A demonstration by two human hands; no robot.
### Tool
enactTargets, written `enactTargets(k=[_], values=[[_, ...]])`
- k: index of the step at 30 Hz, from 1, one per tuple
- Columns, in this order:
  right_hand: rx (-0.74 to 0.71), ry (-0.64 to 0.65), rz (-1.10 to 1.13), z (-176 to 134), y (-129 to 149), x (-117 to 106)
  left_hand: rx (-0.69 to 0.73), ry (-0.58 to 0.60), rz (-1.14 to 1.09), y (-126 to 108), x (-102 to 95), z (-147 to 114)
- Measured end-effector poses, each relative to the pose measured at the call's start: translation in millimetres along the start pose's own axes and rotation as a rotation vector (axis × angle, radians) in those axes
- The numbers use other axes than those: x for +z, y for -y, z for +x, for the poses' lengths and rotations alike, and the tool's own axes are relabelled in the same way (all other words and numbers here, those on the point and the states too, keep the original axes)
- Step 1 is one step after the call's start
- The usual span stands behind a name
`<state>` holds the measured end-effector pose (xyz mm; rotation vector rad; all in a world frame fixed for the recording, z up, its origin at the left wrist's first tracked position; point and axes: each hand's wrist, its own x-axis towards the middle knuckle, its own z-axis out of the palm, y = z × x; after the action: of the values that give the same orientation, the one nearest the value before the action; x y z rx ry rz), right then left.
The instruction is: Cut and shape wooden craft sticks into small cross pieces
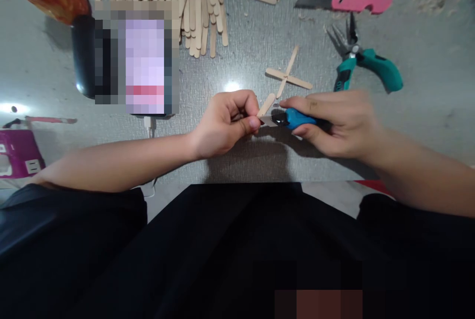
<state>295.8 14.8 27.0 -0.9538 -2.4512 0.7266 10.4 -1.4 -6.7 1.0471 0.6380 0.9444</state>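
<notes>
Your left hand [228,123] pinches a wooden stick [266,105] above the counter [185,148], grip closed, and your right hand [341,121] clasps a blue cutter [301,119], its blade [267,121] tip hard to make out.

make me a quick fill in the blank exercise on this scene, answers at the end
1. The right hand grips a knife with a ____ handle.
2. The left hand pinches a stick made of ____.
3. The crossed piece consists of ____ sticks.
4. The cutter lying beyond the pliers has a ____ handle.

Missing words: blue; wood; two; pink
</notes>
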Motion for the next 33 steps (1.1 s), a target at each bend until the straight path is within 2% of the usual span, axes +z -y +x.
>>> enactTargets(k=[4,7,10,16,33], values=[[-0.108,-0.107,-0.125,-0.4,-1.2,5.0,-0.035,-0.018,-0.052,-1.7,2.5,1.0],[-0.03,-0.143,-0.304,-2.6,-0.5,2.7,-0.056,-0.022,-0.092,-2.3,3.9,1.7],[0.033,-0.106,-0.363,-4.0,0.0,-2.6,-0.047,-0.024,-0.121,-1.6,4.1,1.9],[-0.093,-0.186,-0.196,-2.9,-4.9,-2.6,-0.048,-0.081,-0.194,1.4,5.7,1.5],[-0.118,-0.103,-0.17,-0.9,-1.8,-7.5,-0.012,-0.077,-0.159,4.4,4.5,2.2]])
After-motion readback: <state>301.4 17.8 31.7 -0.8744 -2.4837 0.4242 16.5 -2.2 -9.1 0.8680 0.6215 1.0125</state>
